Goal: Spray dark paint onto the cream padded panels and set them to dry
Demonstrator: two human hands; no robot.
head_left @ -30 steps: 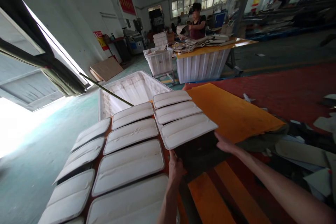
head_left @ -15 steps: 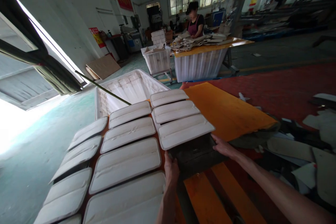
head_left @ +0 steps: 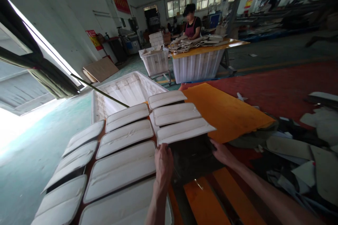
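Observation:
Several white moulded panels lie in rows on stacks in front of me. My left hand grips the near left edge of the nearest panel of the right-hand stack, fingers curled over its rim. My right hand is closed on the right side of the dark stack under that panel. Two more white panels lie behind it. The orange board lies just right of the stack.
A big white plastic bin stands behind the panels. Far back, a person works at an orange-topped table with a white crate beside it. Scrap pieces litter the red floor at right.
My left hand has moved up from the dark stack's side to the rim of the nearest white panel. The panel's near edge now tilts upward. My right hand stays at the stack's right side.

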